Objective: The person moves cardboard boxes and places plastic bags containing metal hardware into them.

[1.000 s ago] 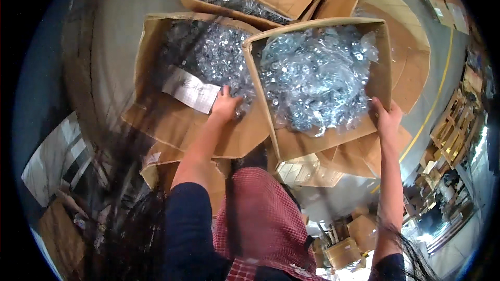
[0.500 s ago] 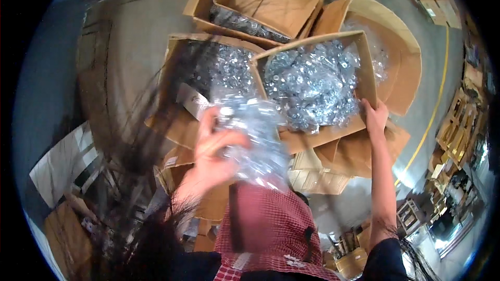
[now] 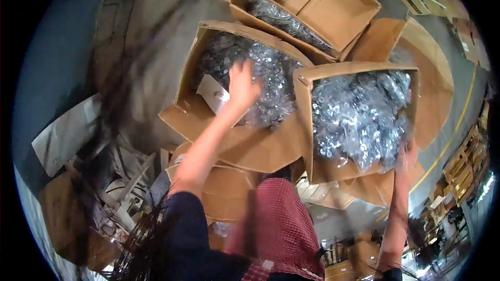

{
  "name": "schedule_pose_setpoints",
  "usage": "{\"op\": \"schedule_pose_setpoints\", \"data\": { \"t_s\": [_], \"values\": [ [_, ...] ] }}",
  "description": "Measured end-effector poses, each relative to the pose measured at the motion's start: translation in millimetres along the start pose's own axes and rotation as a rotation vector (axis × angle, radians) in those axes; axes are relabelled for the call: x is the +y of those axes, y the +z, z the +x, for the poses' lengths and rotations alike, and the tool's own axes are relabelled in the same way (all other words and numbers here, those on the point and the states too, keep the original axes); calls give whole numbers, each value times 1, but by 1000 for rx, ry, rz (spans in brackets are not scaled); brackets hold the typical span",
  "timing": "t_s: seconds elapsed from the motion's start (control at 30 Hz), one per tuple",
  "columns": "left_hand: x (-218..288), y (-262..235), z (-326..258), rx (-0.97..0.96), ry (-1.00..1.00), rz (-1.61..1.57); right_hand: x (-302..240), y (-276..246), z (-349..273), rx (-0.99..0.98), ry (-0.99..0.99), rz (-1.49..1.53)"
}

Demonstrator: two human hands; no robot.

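Note:
My left hand (image 3: 242, 87) reaches over the left cardboard box (image 3: 188, 75), its fingers apart and nothing visible in them. Clear plastic bags of small shiny metal parts (image 3: 276, 80) fill that box, and a white paper sheet (image 3: 212, 92) lies at its near left side, beside my wrist. My right hand (image 3: 407, 157) grips the near right corner of the right cardboard box (image 3: 304, 119); its fingertips are blurred. Similar clear bags of shiny parts (image 3: 359, 117) are heaped in this box, which sits against the left one.
Behind stands another box with bags, an open carton (image 3: 317, 0) resting in it. A cardboard box with a raised flap (image 3: 435, 83) is at the right. White panels (image 3: 67, 135) and frame pieces lie at the left. A yellow floor line (image 3: 452, 135) and wooden pallets (image 3: 465, 151) are farther right.
My left hand has let go of the clear bags it held before my apron and moved forward over the left box. The right hand stays at the right box. The whole view has shifted.

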State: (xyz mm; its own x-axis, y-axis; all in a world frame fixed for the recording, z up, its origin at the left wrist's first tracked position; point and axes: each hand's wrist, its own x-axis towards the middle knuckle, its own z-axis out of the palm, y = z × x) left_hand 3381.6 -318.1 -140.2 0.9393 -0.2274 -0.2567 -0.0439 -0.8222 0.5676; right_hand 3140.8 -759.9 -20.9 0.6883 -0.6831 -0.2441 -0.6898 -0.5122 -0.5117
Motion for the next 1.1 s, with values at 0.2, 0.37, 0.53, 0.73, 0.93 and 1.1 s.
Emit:
{"op": "schedule_pose_setpoints", "data": {
  "t_s": [0.2, 0.37, 0.53, 0.73, 0.93, 1.1],
  "values": [
    [-93, 41, 119, -283, -210, 371, 39, -16, -1, -16, -55, 176],
    [-155, 70, 140, -262, -100, 508, -54, -10, -2, -92, 207, -391],
    [-131, 96, 131, 22, -221, 470, -21, -15, -6, -33, 137, -332],
    [-109, 61, 103, 21, -320, 261, -25, -8, -9, -57, 205, -105],
    [-50, -1, 33, -57, -537, -719, -15, -6, 0, -102, 129, 185],
    [101, -104, -73, -95, -344, -1190, -17, -5, 1, -74, 32, 260]
  ]
}}
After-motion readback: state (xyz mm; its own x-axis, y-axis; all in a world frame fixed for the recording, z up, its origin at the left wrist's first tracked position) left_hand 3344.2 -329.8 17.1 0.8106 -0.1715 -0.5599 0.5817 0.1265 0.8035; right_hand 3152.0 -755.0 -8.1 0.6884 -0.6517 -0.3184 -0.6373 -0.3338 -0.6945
